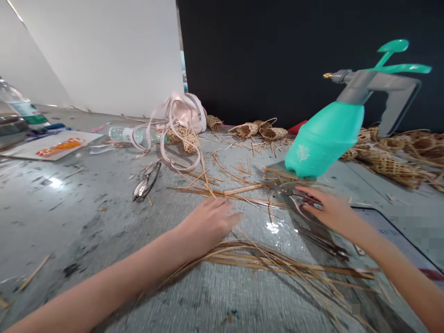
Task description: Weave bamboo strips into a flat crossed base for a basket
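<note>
My right hand [329,208] has its fingers and thumb around the handles of a pair of scissors [287,190], whose blades point left over some strips. My left hand [211,219] is low over the table, thumb apart from the fingers, slightly blurred; its fingertips are close to a small pile of thin bamboo-like strips [239,189]. Whether it touches a strip I cannot tell. Nearer to me, a bundle of long strips [263,261] runs from under my left forearm to the right. A dark metal tool [324,243] lies below the scissors.
A turquoise spray bottle [324,138] stands tilted in view behind my right hand. Woven baskets [388,162] line the back right. A pale bag [189,113], a clear bottle [121,134], glasses [147,180] and a picture sheet [58,144] lie left. A tablet-like screen [391,231] is right.
</note>
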### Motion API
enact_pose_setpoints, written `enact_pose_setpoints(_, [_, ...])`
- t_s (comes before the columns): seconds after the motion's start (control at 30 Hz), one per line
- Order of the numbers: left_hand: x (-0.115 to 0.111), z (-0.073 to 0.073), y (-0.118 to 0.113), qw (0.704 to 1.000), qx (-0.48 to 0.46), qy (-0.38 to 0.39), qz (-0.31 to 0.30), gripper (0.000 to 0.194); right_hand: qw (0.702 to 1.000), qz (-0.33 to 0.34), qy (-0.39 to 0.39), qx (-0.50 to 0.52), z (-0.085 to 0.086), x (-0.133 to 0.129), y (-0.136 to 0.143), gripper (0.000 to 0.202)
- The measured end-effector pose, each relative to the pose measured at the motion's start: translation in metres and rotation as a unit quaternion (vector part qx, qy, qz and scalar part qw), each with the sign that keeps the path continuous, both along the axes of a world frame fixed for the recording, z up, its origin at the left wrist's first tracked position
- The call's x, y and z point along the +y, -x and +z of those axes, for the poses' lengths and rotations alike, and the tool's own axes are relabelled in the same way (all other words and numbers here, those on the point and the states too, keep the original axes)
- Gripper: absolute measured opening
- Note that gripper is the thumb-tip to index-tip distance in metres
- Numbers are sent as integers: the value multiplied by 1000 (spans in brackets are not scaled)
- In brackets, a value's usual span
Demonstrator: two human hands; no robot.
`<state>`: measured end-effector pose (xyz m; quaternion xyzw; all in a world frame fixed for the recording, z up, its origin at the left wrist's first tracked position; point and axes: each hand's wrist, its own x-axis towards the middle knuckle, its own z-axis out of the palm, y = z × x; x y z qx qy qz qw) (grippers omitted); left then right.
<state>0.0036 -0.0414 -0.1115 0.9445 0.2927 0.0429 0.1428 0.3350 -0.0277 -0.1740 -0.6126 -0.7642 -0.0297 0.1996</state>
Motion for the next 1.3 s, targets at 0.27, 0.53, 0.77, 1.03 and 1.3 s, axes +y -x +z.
enact_pose_setpoints(0.27, [25,-8,1,996,60,-39,-51,20,998,41,-37,18,21,-41,29,26])
enact_pose_setpoints(0.53, [-12,-13,0,996,63,57,-31,10,986,165,-24,18,15,-90,88,17])
enact_pose_setpoints(0.77, [14,-10,-4,976,34,217,-12,8,977,179,41,104,-6,-85,80,15])
enact_pose_setpoints(1.03, [22,0,-8,973,42,228,6,17,979,148,97,100,1,-88,84,14])
enact_pose_setpoints(1.3, [19,-6,-5,979,20,201,6,13,988,124,-52,75,5,-93,89,18])
